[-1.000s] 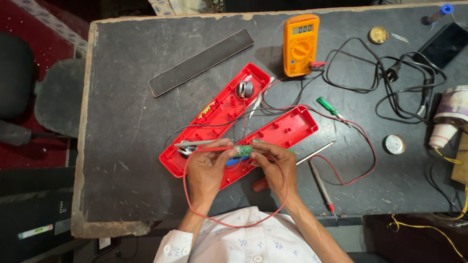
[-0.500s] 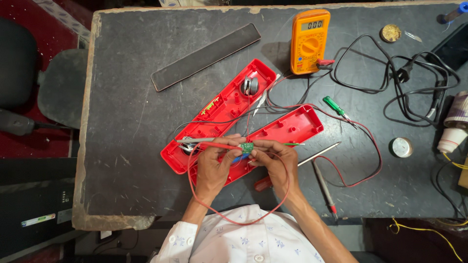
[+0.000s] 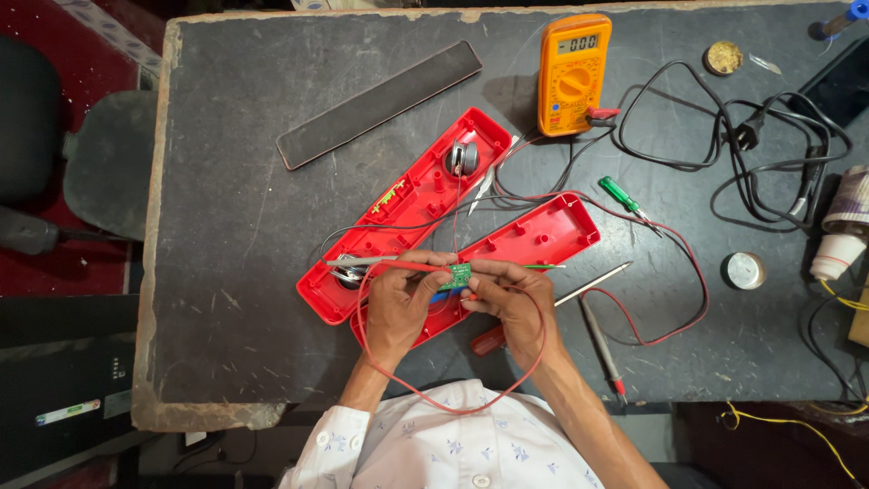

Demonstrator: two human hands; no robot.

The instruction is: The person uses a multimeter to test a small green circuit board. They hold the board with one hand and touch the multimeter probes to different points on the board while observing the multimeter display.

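Both hands meet over an opened red plastic casing. My left hand (image 3: 403,303) and my right hand (image 3: 516,299) pinch a small green circuit board (image 3: 459,274) between their fingertips. The left hand also holds grey tweezers (image 3: 358,261) that point left. One red shell half (image 3: 412,195) carries two round speakers, one of them (image 3: 462,157) at its far end. The other shell half (image 3: 534,237) lies beside it, partly under my hands. A thin red wire (image 3: 453,407) loops from the board down to my shirt.
An orange multimeter (image 3: 573,72) stands at the back with red and black leads trailing right. A long dark panel (image 3: 380,102) lies at the back left. A green screwdriver (image 3: 623,195), a probe (image 3: 602,344), black cables (image 3: 769,136), a round tin (image 3: 744,270) and a cup (image 3: 833,256) sit to the right.
The view has drifted slightly. My hands stay over the red casing with the green board, shifting it only a little between the fingertips.
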